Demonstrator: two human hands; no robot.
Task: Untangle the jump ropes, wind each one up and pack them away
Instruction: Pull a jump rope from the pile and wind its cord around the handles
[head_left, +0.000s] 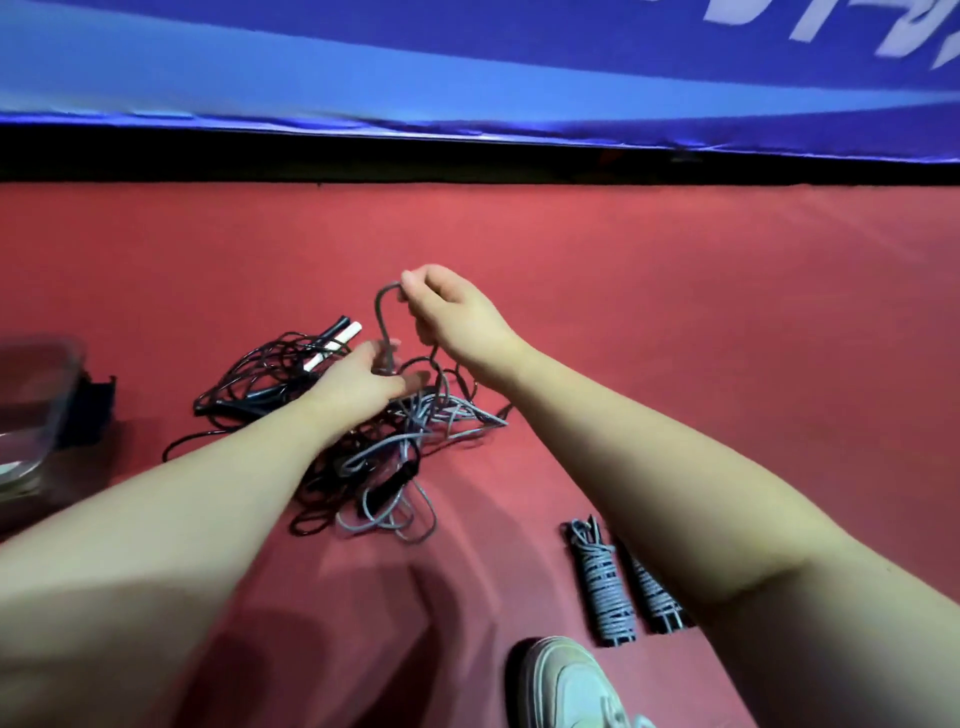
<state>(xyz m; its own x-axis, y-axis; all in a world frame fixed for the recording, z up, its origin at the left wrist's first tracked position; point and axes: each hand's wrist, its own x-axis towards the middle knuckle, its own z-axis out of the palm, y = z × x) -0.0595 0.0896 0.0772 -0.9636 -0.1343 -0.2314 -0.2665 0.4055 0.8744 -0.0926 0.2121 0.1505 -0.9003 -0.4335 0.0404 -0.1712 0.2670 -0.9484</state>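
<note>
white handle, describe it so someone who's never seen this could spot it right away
On the red floor mat, find the black jump rope tangle left of centre. The white handle sticks out of its far side beside a black handle; it is the only white piece among dark cords.

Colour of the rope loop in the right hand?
Grey: the thin grey rope loop, pinched by the right hand; head view.

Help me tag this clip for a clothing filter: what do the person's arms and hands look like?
The left forearm and right forearm are bare, with no sleeves in view. The left hand and right hand wear no gloves, and no watch, ring or wristband shows.
</note>
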